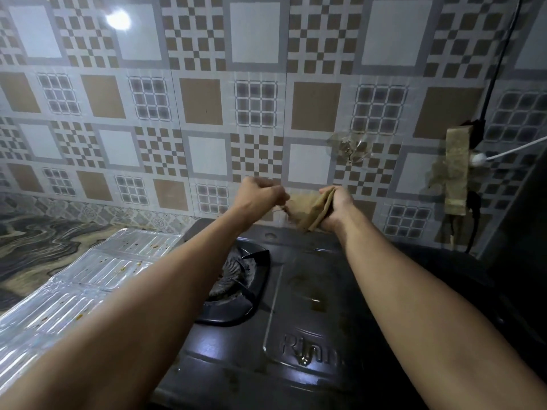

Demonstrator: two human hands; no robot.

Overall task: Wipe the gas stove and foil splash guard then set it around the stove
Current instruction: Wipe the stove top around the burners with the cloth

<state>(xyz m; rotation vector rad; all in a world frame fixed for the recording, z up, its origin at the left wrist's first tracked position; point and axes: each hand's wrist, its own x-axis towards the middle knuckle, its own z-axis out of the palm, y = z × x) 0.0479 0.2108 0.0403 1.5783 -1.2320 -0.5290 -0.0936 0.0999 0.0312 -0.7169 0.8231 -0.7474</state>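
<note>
Nearest, both forearms reach out over the gas stove (296, 335), a dark enamelled top with an embossed brand panel and greasy marks that catch the light, so it looks as yet unwiped. Just beyond the left forearm sits the burner (236, 279), its pan support blackened and crusted. To the left of the stove, the foil splash guard (74, 279) lies flat and unfolded on the marbled counter (35, 244), spotted with brown spatter; laid down like that, it is probably out of the way and ready to be wiped before it is stood up around the stove. Farther out, above the stove's back edge, the hands are close together but not touching, joined only by a tan cloth (305, 208). The right hand (334, 208) grips the folded bulk of it, fingers wrapped round, while the left hand (260, 196) is curled in a fist and seems to pinch a frayed corner, likely drawing the cloth out to refold it into a pad for wiping. Behind them rises the patterned tile wall (207, 108), with a clear stick-on hook (349, 149) and, farther right, a taped-up socket (457, 173) with a white plug (476, 158) and cords.
</note>
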